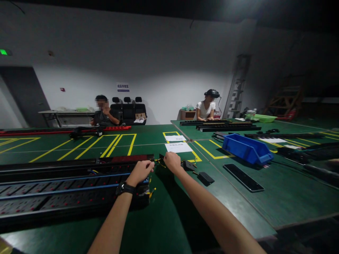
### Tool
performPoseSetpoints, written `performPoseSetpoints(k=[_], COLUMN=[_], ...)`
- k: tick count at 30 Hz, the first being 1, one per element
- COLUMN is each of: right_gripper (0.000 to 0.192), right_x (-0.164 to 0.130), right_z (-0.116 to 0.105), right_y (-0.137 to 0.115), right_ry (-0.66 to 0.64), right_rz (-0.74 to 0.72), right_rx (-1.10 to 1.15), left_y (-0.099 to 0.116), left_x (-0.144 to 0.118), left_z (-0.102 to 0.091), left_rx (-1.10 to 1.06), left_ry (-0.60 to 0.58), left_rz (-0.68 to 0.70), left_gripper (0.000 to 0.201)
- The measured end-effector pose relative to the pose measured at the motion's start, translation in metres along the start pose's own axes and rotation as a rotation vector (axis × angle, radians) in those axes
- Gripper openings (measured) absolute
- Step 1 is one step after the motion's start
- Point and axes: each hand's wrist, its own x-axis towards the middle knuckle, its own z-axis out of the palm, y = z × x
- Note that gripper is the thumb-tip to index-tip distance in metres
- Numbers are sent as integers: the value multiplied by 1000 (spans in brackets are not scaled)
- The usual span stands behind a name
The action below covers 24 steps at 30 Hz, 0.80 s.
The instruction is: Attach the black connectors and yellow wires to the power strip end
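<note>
Has left hand (pixel 141 173) at 7 o'clock, black watch (pixel 125 189) on that wrist, over the 3 o'clock end of long black strips (pixel 71 201); fingers bent, tips close to thin dark-and-yellow wires (pixel 159 161). Has right hand (pixel 172 162) at 6 o'clock, just beside the left, curled into a loose fist by the same wires. Can't tell for either hand whether pinching the wires or merely touching; tips tiny and partly hidden. At 8 o'clock, strips side by side, red-dotted, blue lines lengthwise, yellow wire ends (pixel 152 193) poking out toward 3 o'clock. At 5 o'clock, black block (pixel 189 165) near right wrist, second black block (pixel 206 179) farther out, two white sheets (pixel 179 147) beyond. At 4, dark phone-like slab (pixel 243 177) flat on green table (pixel 164 225). At 3, blue bin (pixel 246 151), more black strips (pixel 227 127) farther off. At 2, co-worker in white top (pixel 204 111), black headgear (pixel 212 92) on. At 9, co-worker in dark top (pixel 102 118), behind red strip (pixel 116 128)
</note>
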Motion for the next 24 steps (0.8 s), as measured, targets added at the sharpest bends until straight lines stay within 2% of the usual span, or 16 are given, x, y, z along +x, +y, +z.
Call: performPoseSetpoints(k=[5,9,18,21,24], right_gripper=[34,34,42,34,29], right_x=[10,8,-9,-17,-26], right_z=[1,5,17,21,21], right_y=[24,29,-3,-13,-20], right_ry=[-45,-106,-78,-35,-8], right_rz=[-69,-122,-209,-264,-259], right_rx=[-84,-95,-3,66,144], left_y=[2,1,0,-2,-2], left_x=[-1,-2,-2,-3,-3], left_z=[1,2,3,3,3], left_rx=[-15,-13,35,31,30], left_ry=[1,13,27,26,26], left_rz=[-8,-9,16,19,17], left_gripper=[48,46,44,42,40])
